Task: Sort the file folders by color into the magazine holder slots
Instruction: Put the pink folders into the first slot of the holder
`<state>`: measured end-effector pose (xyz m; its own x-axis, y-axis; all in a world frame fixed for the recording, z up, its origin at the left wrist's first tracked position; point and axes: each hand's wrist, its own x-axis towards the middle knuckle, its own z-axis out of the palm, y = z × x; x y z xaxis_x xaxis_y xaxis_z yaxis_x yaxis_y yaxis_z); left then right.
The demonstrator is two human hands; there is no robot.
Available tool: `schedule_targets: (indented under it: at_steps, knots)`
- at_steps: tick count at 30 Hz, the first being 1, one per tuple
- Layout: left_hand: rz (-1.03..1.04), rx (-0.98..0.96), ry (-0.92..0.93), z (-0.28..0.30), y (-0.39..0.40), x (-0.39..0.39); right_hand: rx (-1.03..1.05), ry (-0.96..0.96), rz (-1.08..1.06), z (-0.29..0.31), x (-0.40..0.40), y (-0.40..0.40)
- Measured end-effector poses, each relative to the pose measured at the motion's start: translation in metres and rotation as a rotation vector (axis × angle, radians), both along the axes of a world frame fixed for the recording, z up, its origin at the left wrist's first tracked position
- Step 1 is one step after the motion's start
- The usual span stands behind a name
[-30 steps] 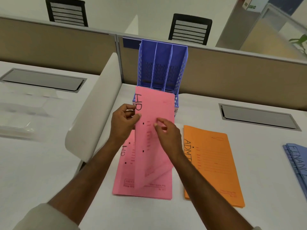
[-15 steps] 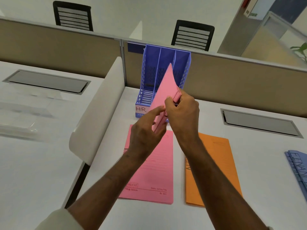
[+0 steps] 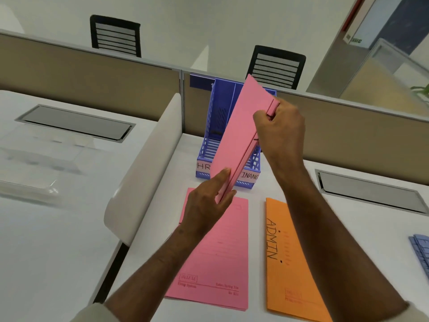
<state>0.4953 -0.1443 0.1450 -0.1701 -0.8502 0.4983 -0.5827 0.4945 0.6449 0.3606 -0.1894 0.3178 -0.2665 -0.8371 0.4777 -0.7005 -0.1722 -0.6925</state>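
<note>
I hold a pink folder (image 3: pixel 241 131) on edge, tilted, in front of the blue magazine holder (image 3: pixel 210 126). My left hand (image 3: pixel 206 205) pinches its lower near corner. My right hand (image 3: pixel 279 131) grips its upper edge. The holder stands at the back of the desk with labels reading HR and part of FINANCE; the folder hides its middle. More pink folders (image 3: pixel 216 252) lie flat on the desk below my hands. An orange folder marked ADMIN (image 3: pixel 290 263) lies to their right. Blue folders (image 3: pixel 421 252) show at the right edge.
A white curved divider (image 3: pixel 144 163) runs along the left of the desk. Beige partition walls (image 3: pixel 92 68) stand behind the holder. Grey cable hatches (image 3: pixel 76 124) are set into the desks on both sides, the right one (image 3: pixel 369 191). Two black chairs stand beyond the partition.
The pink folder went from lying face-up over the stack to standing on edge, and has risen toward the holder. My right hand moved up to its top edge.
</note>
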Motion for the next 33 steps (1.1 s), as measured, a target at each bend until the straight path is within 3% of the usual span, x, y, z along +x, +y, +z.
schedule_targets:
  at_steps: [8, 19, 33]
  knots:
    - [-0.038, -0.055, 0.086, 0.031, -0.027, 0.003, 0.012, -0.021, -0.009, 0.045, -0.004, -0.037]
    - [0.01, -0.118, 0.169, 0.054, -0.105, 0.0, -0.12, 0.011, 0.009, 0.075, 0.012, -0.098]
    - [-0.001, 0.102, 0.311, 0.021, -0.19, 0.001, -0.139, 0.102, 0.065, 0.028, 0.026, -0.168]
